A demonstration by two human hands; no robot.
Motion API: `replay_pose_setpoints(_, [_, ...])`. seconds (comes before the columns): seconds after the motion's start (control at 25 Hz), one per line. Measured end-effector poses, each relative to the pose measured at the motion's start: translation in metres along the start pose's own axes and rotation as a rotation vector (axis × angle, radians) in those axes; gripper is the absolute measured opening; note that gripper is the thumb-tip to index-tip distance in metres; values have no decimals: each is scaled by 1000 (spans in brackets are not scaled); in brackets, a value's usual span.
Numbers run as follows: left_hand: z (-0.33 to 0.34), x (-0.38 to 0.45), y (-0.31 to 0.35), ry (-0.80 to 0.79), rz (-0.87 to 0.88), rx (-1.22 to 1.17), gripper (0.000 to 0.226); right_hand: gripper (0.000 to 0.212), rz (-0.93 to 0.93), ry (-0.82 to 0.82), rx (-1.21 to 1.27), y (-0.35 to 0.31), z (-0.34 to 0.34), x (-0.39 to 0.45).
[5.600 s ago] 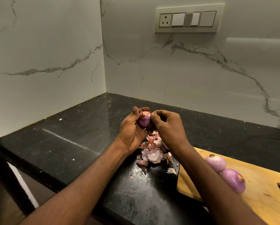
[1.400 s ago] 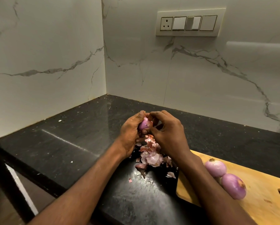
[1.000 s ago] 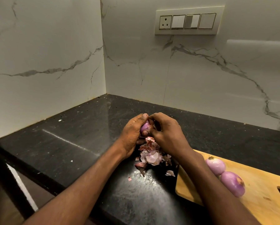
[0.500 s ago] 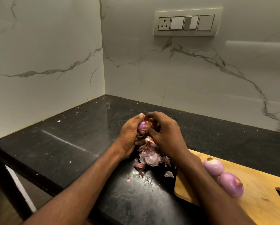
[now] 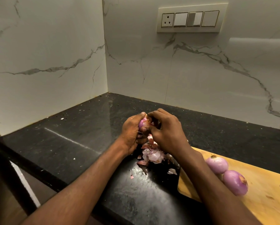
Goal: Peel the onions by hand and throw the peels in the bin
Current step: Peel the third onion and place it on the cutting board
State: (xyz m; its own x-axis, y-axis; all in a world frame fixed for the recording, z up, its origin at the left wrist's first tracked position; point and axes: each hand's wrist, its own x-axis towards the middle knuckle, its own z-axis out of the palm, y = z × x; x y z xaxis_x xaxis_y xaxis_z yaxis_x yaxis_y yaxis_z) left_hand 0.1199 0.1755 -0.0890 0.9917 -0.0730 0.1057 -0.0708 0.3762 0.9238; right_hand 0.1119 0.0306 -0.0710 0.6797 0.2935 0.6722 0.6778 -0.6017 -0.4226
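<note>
On my feed both hands are up over the black counter (image 5: 74, 143), meeting around one small purple onion (image 5: 142, 124). Left hand (image 5: 132, 133) has it cupped, fingers curled round it from the left and far side, thumb under. Right hand (image 5: 166, 132) is on the same onion from the right, fingertips pinching at its top, where a bit of papery skin shows; I can't tell how much of it has come loose. Onion is held clear of the counter, straight above the peel pile (image 5: 153, 155), which sits on the counter between the two wrists, just left of the wooden cutting board (image 5: 265, 197). A few stray peel scraps (image 5: 172, 171) lie nearer me, beside the board's left edge. Two peeled onions on the board, touching each other: farther one (image 5: 217, 164), nearer one (image 5: 235, 182), both partly behind the right forearm. Marble walls meet in a corner at the far side; switch plate (image 5: 190, 19) is high on the far wall.
</note>
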Motion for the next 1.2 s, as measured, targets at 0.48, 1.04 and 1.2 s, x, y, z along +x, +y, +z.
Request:
replay_pose_setpoints(0.48, [5,-4,3,-8,5,14,32,12,61,-82,60,7,1,2])
replay_pose_setpoints(1.04, [2,4,-4,-17,57,6,35,22,52,179,44,-2,5,-4])
replay_pose_setpoints(1.2, [3,4,-5,35,60,-11,36,24,71,197,104,-2,6,-4])
